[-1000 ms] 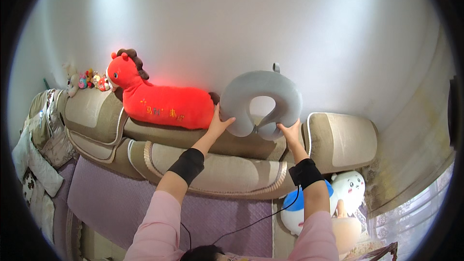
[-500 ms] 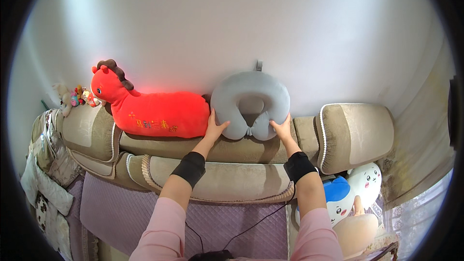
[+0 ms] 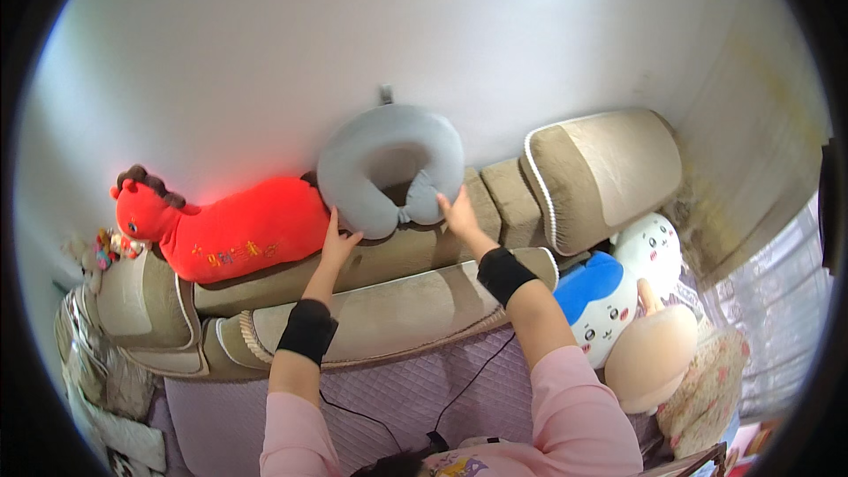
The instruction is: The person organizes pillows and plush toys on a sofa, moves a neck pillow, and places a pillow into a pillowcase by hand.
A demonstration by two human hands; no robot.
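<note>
A grey U-shaped neck pillow (image 3: pixel 352 178) stands upright on top of the sofa back, close to the wall, with its opening downward. A small tab sticks up behind its top. My left hand (image 3: pixel 337 240) holds the pillow's lower left edge, thumb in front. At the lower right edge, my right hand (image 3: pixel 459 217) has its thumb on the front and its fingers along the side, partly hidden. Just left of the pillow lies a long red plush horse (image 3: pixel 252 225) with a brown mane.
The brown sofa back (image 3: pixel 397 318) runs across, with a cushion (image 3: pixel 609 172) at its right and another (image 3: pixel 132 300) at its left. White-and-blue plush toys (image 3: pixel 596 309) and a beige rounded object (image 3: pixel 654 358) sit at right. A black cable (image 3: pixel 468 384) crosses the purple quilted seat (image 3: pixel 225 406).
The view has turned, so the sofa now slants up to the right and the pillow appears further left. My hands stay at the pillow's lower edges; the right one looks looser.
</note>
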